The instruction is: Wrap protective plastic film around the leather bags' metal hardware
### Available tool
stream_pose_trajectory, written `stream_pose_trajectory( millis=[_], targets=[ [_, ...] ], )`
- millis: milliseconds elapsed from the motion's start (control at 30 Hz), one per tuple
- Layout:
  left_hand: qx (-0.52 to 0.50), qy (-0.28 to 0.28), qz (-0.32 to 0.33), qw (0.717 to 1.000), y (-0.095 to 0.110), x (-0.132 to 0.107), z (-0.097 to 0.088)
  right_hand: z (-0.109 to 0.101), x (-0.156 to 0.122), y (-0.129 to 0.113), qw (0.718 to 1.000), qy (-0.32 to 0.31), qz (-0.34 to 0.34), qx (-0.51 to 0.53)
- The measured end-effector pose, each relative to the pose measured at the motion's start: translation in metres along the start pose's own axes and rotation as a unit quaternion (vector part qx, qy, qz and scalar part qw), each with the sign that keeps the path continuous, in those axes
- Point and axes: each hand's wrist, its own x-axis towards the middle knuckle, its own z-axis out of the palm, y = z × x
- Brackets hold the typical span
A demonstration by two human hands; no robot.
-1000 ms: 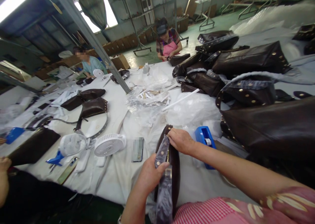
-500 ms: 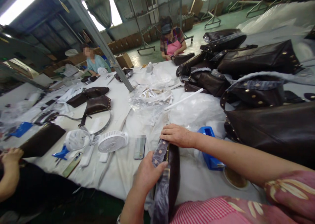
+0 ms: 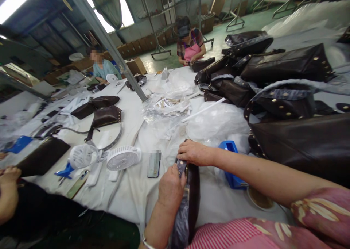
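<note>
A dark brown leather handbag (image 3: 193, 190) stands on the white-covered table in front of me, its zipper side up. Along its top lies a studded strap (image 3: 181, 167) wrapped in clear plastic film. My left hand (image 3: 171, 185) is closed around this wrapped strap, thumb on the near side. At the bag's far end, my right hand (image 3: 193, 153) bends over the top with its fingers curled on the strap's end and the bag's edge. What lies under the right fingertips is hidden.
Right of the bag stand a blue tape dispenser (image 3: 232, 168) and a round dish (image 3: 261, 198). Studded bags (image 3: 300, 139) are piled at the right. Left are a phone (image 3: 154, 164) and a white fan (image 3: 123, 157). Plastic sheeting (image 3: 213, 121) lies ahead; co-workers sit around the table.
My left hand has slid forward along the strap, closer to my right hand, and its fingers have closed more. The right hand stays at the bag's far end.
</note>
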Motion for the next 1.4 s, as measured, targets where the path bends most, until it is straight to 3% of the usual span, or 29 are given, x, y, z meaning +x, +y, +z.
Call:
stream_pose_trajectory(
  millis=[200, 300, 400, 500, 633, 900, 1167, 1400],
  targets=[
    [-0.013, -0.02, 0.006, 1.0, 0.003, 0.004, -0.006, 0.0, -0.008, -0.004, 0.998, 0.024, 0.041, 0.036],
    [-0.023, -0.014, -0.007, 1.0, 0.001, 0.004, -0.007, -0.001, -0.02, -0.007, 0.982, 0.116, 0.108, 0.107],
    [-0.043, -0.008, -0.01, 0.999, -0.001, 0.004, -0.006, 0.006, -0.03, -0.011, 0.938, 0.197, 0.225, 0.173],
    [-0.057, -0.003, -0.009, 0.998, 0.001, 0.005, -0.005, 0.017, -0.032, -0.017, 0.91, 0.187, 0.319, 0.187],
    [-0.052, 0.023, -0.008, 0.998, 0.004, 0.005, -0.002, 0.023, -0.024, -0.028, 0.902, 0.149, 0.379, 0.147],
    [-0.023, 0.03, -0.002, 0.999, 0.011, 0.004, 0.004, 0.017, -0.019, -0.038, 0.907, 0.106, 0.398, 0.092],
    [-0.049, -0.044, -0.04, 0.997, 0.018, 0.005, -0.004, 0.027, -0.021, -0.041, 0.932, 0.076, 0.354, 0.016],
    [-0.044, -0.103, -0.07, 0.991, 0.026, 0.01, -0.01, 0.037, -0.026, -0.042, 0.94, 0.099, 0.323, -0.056]
  ],
)
